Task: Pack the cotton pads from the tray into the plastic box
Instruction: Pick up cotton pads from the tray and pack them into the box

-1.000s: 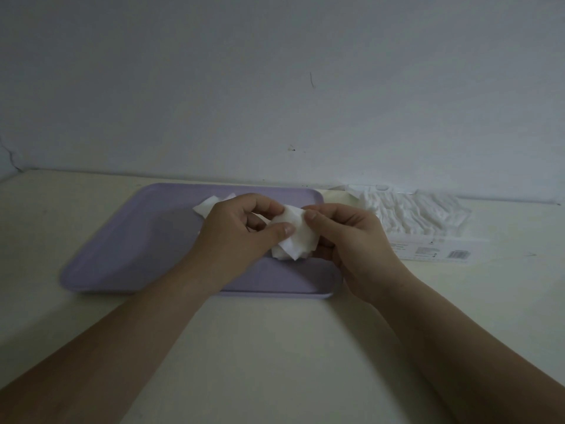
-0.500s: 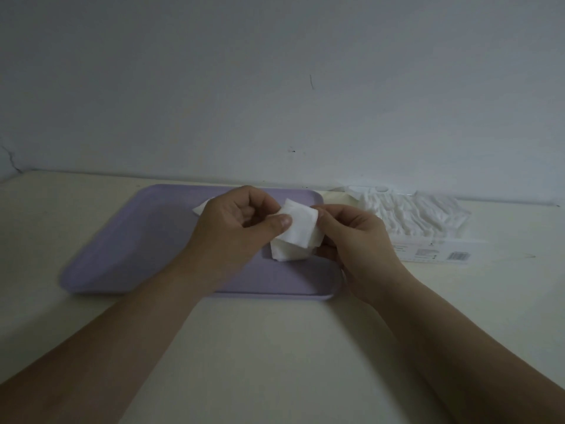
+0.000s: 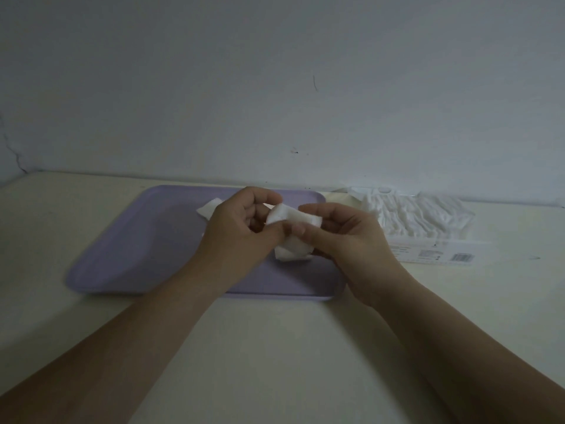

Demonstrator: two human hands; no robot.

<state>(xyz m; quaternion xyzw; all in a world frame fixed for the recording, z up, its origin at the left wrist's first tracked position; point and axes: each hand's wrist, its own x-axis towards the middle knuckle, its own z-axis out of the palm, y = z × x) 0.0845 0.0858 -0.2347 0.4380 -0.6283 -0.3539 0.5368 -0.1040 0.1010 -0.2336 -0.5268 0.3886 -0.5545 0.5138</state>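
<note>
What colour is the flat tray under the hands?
The flat rectangular plastic tray is pale lilac purple, plain with no pattern; the head view shows it.

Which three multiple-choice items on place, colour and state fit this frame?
1. Where is the clear plastic box relative to the flat rectangular tray? A. right of it B. left of it C. on it
2. What colour is the tray? A. green B. lavender C. red
3. How is the stack of white cotton pads held? A. lying untouched B. in the box C. pinched by both hands
Key: 1 A, it sits off the tray's right edge; 2 B, pale purple surface; 3 C, left hand and right hand grip it.
</note>
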